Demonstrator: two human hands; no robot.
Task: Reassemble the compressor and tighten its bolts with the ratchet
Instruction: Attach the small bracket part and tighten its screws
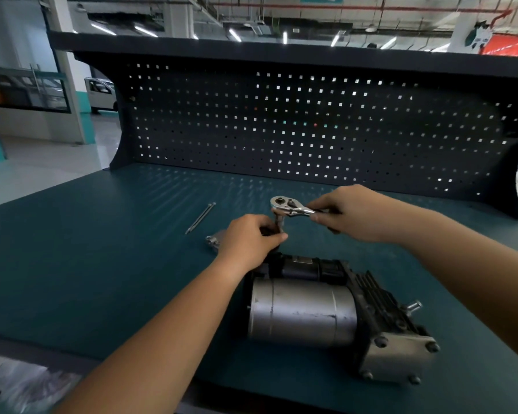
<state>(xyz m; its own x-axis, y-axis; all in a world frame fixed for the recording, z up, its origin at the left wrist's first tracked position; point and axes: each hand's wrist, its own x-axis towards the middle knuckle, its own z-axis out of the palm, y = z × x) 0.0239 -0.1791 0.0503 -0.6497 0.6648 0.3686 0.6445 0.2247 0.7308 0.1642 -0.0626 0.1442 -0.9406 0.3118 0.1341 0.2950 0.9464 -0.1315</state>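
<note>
Two hands above compressor (326,312): right hand (353,215) grips ratchet (290,207) handle; left hand (248,237) pinches socket (279,224) beneath ratchet head.

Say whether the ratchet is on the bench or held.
Held: right hand grips the ratchet by its handle, left hand pinches the socket under its head.

Teal workbench top (87,264) fills lower frame; dark pegboard back panel (281,124) rises behind, light showing through its square holes. Upper frame: ceiling strip lights (235,34), red pipe (371,8). Upper left: white pillar (69,70), glossy pale floor (42,153), parked white vehicle (100,94).
</note>
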